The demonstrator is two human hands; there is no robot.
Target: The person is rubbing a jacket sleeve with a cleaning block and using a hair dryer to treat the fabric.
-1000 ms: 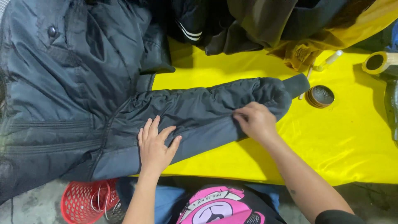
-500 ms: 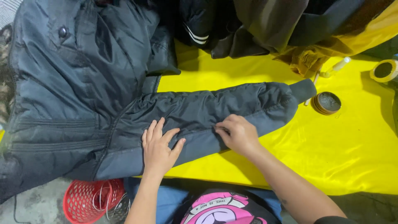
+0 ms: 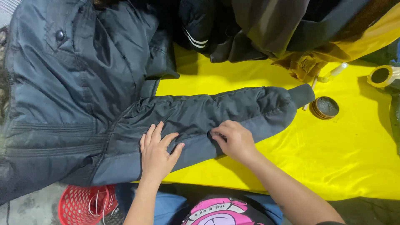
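A single head-worn camera looks steeply down from close above the person's own arms. It faces a yellow table [image 3: 333, 166] from its near edge, with a dark jacket [image 3: 83, 104] filling the left half. The lower edge takes in the lap and probably floor.

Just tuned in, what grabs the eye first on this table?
A dark grey padded jacket covers the left side, its sleeve stretched rightward across the bright yellow cloth. The left hand lies flat on the sleeve, and the right hand pinches its fabric. A small round tin sits just past the cuff.
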